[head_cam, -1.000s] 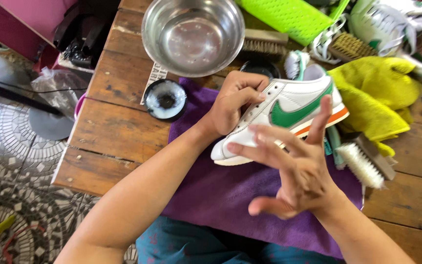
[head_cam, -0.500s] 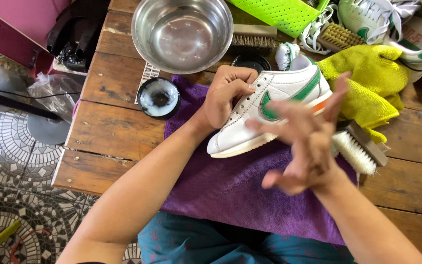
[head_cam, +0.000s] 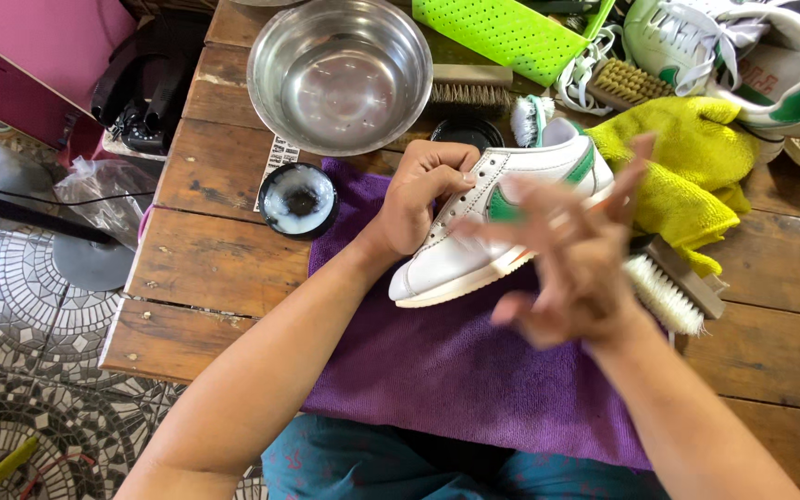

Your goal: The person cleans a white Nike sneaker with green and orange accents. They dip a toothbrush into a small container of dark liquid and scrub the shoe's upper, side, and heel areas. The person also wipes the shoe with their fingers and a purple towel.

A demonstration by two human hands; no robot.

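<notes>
The purple cloth (head_cam: 456, 370) is hanging over the near edge of the worktop (head_cam: 206, 268). Above it, the right hand (head_cam: 571, 264) is hovering blurred, fingers spread, grasping nothing. The left hand (head_cam: 423, 194) is gripping the white sneaker (head_cam: 493, 222), which is lying on the cloth. Bare boards are lying open to the left, beside the round tin (head_cam: 297, 200). Farther back, the steel bowl (head_cam: 340, 74) is crowding the far edge.
</notes>
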